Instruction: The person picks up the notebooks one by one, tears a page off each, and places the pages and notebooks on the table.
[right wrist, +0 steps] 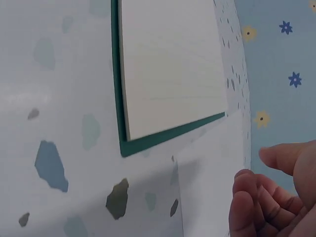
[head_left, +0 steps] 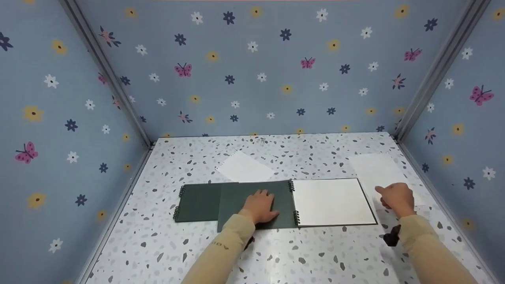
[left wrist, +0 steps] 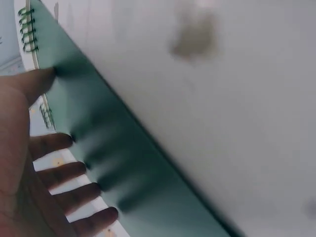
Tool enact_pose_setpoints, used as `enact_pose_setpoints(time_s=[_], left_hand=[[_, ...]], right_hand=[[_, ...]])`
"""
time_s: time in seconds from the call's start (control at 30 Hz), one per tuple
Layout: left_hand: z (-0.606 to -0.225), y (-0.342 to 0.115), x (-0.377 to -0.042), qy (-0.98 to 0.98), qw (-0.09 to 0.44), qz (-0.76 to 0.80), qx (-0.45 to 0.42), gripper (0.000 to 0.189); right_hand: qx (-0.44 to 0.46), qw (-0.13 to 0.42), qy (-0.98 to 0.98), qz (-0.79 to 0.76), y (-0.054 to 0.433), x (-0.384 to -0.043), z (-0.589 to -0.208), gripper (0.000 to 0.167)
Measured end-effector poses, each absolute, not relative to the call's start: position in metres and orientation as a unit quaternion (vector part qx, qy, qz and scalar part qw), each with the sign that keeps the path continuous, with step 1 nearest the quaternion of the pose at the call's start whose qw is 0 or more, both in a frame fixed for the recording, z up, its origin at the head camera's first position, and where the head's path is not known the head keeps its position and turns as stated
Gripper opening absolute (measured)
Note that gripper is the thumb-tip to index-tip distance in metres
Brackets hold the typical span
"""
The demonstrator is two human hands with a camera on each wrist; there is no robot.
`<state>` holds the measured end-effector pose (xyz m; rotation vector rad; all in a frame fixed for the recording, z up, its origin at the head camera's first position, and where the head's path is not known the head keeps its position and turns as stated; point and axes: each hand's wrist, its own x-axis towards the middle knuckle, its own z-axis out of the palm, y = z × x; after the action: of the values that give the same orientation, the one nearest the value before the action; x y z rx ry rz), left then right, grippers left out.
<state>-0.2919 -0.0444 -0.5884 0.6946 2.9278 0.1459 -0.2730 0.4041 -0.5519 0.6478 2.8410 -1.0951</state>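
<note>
A spiral-bound notebook lies spread on the table, its white page on the right and its dark green cover folded out to the left. My left hand rests on that cover with its fingers spread; the left wrist view shows the fingertips touching the green surface. Part of a second dark green spiral notebook shows at the left, partly covered by the first one's cover. To the right of the white page, my right hand hovers over a loose white sheet. Its fingers are loosely curled and hold nothing.
Another loose sheet with a ragged edge lies behind the notebooks. The speckled white table is bounded by flowered blue panels at the back and both sides. Metal posts stand at the rear corners.
</note>
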Motion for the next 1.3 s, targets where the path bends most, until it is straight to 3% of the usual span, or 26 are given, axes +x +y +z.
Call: enact_pose_setpoints(time_s=[0.3,0.43,0.73,0.93,1.3], left_hand=[[-0.595,-0.092,-0.284,0.988,0.031,0.076,0.132,0.075],[-0.593,-0.104,-0.282,0.994,0.016,0.058,0.091,0.078],[-0.585,-0.11,-0.265,0.999,-0.009,0.037,0.027,0.081],[-0.584,-0.108,-0.251,0.999,-0.04,0.015,-0.005,0.088],[-0.583,-0.115,-0.256,0.995,-0.013,0.101,-0.024,0.089]], right_hand=[[0.108,0.016,0.934,-0.341,0.361,-0.271,-0.557,0.04],[0.054,0.015,0.946,-0.32,0.348,-0.268,-0.561,0.045],[-0.014,0.045,0.965,-0.259,0.327,-0.259,-0.581,0.065],[-0.046,0.051,0.976,-0.207,0.322,-0.256,-0.588,0.062],[-0.054,0.036,0.979,-0.196,0.321,-0.256,-0.59,0.057]])
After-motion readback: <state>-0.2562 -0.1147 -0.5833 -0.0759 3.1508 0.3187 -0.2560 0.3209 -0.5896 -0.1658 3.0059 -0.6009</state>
